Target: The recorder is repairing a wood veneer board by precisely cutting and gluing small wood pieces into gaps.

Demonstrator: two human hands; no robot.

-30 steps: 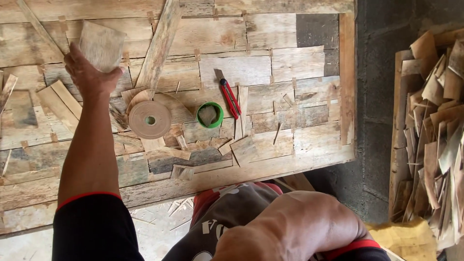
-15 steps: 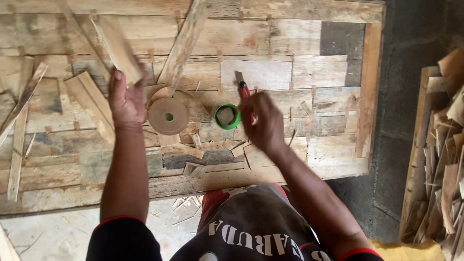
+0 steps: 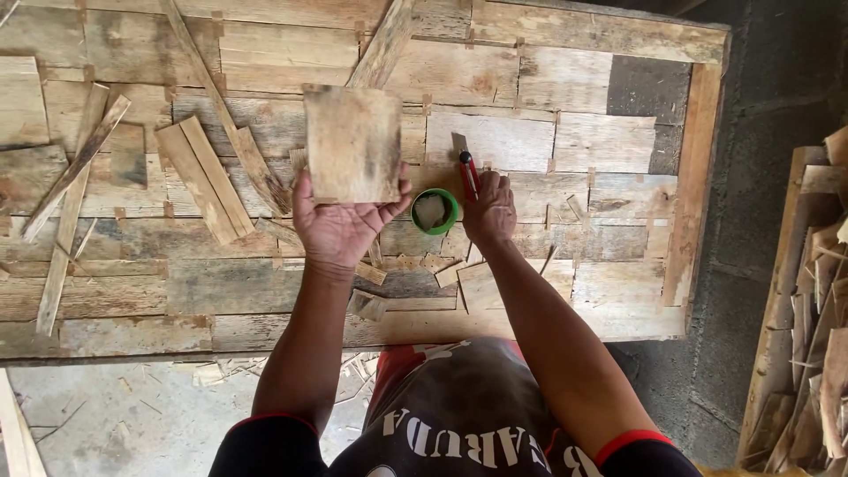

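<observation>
My left hand (image 3: pixel 340 228) is raised palm up over a rough plank workbench (image 3: pixel 565 238), holding a square piece of thin wood (image 3: pixel 353 143) by its lower edge. My right hand (image 3: pixel 490 210) is closed around a red-handled utility knife (image 3: pixel 466 170) that lies on the bench, its blade pointing away from me. Between the two hands stands a small green cup (image 3: pixel 433 212) with pale stuff inside.
Thin wood strips (image 3: pixel 205 177) and loose slats (image 3: pixel 71 185) lie at the left of the bench. Small offcuts (image 3: pixel 415 265) litter the front. A long batten (image 3: pixel 384 42) leans across the back. A stack of wood scraps (image 3: pixel 817 336) stands at the right.
My left hand has turned the wood piece to face me and brought it toward the middle, covering the tape roll. My right hand stays at the knife.
</observation>
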